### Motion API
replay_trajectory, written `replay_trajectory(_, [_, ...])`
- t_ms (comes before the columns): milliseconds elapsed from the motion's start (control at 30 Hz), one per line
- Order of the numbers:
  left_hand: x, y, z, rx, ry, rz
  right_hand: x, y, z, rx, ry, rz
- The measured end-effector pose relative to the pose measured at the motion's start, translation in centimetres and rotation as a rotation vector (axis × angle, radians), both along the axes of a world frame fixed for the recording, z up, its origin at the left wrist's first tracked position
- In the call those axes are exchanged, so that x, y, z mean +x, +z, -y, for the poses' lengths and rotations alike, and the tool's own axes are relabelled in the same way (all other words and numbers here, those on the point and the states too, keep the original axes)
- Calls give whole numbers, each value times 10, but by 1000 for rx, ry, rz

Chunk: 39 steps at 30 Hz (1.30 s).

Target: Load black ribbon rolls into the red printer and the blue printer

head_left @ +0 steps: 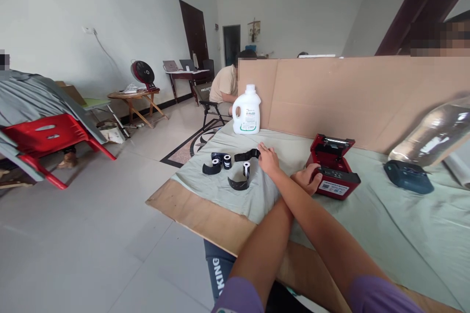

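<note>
Red printer [332,168] sits mid-table, close to the cardboard wall [348,93] along the far edge, with its lid tipped open. Your left hand [305,179] crosses under your other arm and curls around the printer's near-left corner, probably to stop it sliding. Your right hand [270,159] lies flat and unclenched on the green cloth [367,215], holding nothing. Its fingertips are at the nearest of the three curled black strips [246,155]. Three small paper rolls [246,168] stand among them toward the left edge, within easy reach. One white detergent bottle [247,110] stands at the far-left corner.

White detergent bottle [246,110], blue device [408,176]
</note>
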<state>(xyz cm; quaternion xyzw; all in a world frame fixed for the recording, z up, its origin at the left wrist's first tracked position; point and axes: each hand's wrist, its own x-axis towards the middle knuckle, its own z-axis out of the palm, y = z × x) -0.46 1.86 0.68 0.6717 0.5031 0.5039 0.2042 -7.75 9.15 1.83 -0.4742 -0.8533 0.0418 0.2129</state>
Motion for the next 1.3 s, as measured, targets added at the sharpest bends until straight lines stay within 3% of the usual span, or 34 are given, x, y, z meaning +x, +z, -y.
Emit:
replay_trajectory(67, [1, -1, -1, -3, 2, -19, 0, 2, 2, 61, 97, -115])
replay_trajectory(133, [2, -2, -2, 3, 8, -39, 0, 1, 3, 8, 277, -241])
replay_trajectory(233, [4, -5, -2, 47, 15, -63, -2, -8, 5, -310, 501, -331])
replay_trajectory(300, [4, -7, -2, 76, 2, -71, -4, -15, 7, -524, 570, -359])
replay_trajectory(367, [4, -8, -2, 84, -17, -72, -7, -20, 9, -640, 617, -390])
replay_trajectory(533, [3, -8, -2, 42, -20, -74, -10, -17, 15, -644, 634, -428])
replay_trajectory(667, [1, -7, -3, 23, -39, -76, 5, 0, 22, -560, 631, -478])
replay_trajectory(767, [-1, -6, -7, 1, -94, -43, 36, 24, 30, -506, 666, -544])
replay_trajectory(867, [-3, -6, -9, -8, -77, -9, 87, 58, 33, -506, 667, -597])
replay_trajectory(1033, [-2, -11, -8, 5, -37, -2, 201, 101, 13, -542, 399, -653])
replay_trajectory(1167, [0, -18, -10, 110, 31, 12, 263, 103, -11, -452, 189, -444])
replay_trajectory(1300, [6, -21, -8, 348, 61, -188, 275, 85, -24, -330, 86, -165])
